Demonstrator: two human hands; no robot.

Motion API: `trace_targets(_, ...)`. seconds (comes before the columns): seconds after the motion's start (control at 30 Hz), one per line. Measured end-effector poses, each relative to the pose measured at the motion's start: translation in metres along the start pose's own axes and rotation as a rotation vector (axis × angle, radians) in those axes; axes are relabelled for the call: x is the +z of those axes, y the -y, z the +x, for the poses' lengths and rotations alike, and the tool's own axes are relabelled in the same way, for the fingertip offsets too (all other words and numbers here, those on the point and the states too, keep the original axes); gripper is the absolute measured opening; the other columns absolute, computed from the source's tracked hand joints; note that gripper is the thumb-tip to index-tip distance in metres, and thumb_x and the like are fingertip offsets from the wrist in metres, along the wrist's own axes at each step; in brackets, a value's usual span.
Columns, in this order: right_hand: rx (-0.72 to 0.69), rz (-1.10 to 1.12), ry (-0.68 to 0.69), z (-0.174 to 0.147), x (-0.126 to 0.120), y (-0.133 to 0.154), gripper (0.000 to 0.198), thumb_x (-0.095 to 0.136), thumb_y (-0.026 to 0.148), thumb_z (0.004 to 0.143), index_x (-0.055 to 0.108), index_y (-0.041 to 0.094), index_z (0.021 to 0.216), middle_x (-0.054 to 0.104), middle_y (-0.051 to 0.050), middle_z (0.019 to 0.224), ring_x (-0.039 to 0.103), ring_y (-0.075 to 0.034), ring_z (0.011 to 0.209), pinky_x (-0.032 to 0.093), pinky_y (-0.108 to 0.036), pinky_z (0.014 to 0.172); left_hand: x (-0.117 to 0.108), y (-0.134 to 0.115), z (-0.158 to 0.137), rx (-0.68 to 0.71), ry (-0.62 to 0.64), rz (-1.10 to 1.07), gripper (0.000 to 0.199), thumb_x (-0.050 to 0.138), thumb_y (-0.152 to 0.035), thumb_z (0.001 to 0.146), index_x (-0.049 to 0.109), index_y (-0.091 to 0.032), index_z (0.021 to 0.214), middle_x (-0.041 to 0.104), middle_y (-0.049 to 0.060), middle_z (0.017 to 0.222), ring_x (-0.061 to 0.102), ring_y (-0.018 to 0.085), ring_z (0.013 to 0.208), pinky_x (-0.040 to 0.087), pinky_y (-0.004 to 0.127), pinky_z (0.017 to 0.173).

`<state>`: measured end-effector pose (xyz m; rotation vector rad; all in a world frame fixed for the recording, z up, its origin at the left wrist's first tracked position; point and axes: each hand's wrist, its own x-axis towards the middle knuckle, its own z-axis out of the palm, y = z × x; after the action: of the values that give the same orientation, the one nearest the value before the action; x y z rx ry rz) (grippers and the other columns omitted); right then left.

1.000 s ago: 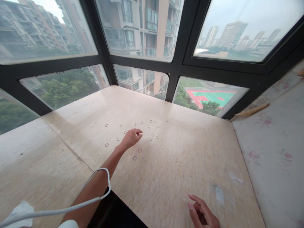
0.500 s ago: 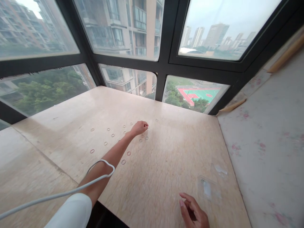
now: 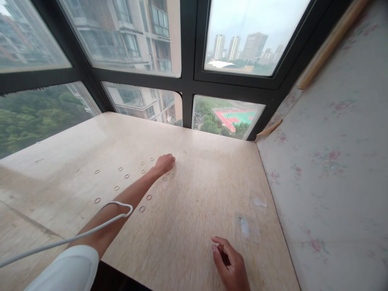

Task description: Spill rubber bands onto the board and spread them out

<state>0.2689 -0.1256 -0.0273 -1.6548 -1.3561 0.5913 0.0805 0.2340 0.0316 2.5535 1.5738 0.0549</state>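
Several thin rings lie flat and scattered on the pale marble-patterned surface (image 3: 188, 206). My left hand (image 3: 165, 163) is stretched far forward among them, low over the surface, its fingers closed; whatever they hold is hidden. Just in front of it on the near side are a pale ring (image 3: 172, 175) and a grey ring (image 3: 164, 179). A reddish ring (image 3: 149, 197) and a dark ring (image 3: 142, 209) lie closer to me, right of my forearm. My right hand (image 3: 230, 264) rests near the front edge, fingers loosely curled, with a gap between thumb and forefinger and nothing visible in it.
A clear plastic box (image 3: 245, 227) with a whitish piece inside lies beyond my right hand. Another clear piece (image 3: 258, 202) is behind it. Dark window frames (image 3: 188, 81) border the far side, a flowered wall (image 3: 318, 182) the right. A white cable (image 3: 75, 236) crosses my left forearm.
The view has swung right, so everything appears farther left. My left hand has turned knuckles-up, and its fingertips no longer show. My right hand keeps its loose curl.
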Motion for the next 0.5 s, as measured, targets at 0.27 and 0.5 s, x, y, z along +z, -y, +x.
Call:
trace_targets(0.27, -0.056, -0.028, 0.043, 0.002, -0.004, 0.006, 0.026, 0.049, 0.034, 0.09, 0.068, 0.017, 0.091, 0.066, -0.004, 0.068, 0.062, -0.012, 0.058, 0.051, -0.017, 0.058, -0.003, 0.021, -0.002, 0.088, -0.025, -0.057, 0.022, 0.052, -0.023, 0.079, 0.068, -0.016, 0.093, 0.068, 0.008, 0.092, 0.061, 0.017, 0.082, 0.044, 0.024, 0.072)
trace_targets(0.5, -0.07, -0.026, 0.055, 0.004, -0.007, 0.013, 0.029, 0.046, 0.036, 0.091, 0.068, 0.018, 0.089, 0.069, -0.006, 0.073, 0.065, -0.015, 0.063, 0.052, -0.02, 0.059, -0.007, 0.021, 0.003, 0.07, 0.014, -0.003, 0.016, 0.055, -0.024, 0.075, 0.069, -0.018, 0.079, 0.067, 0.009, 0.089, 0.06, 0.02, 0.084, 0.043, 0.026, 0.072)
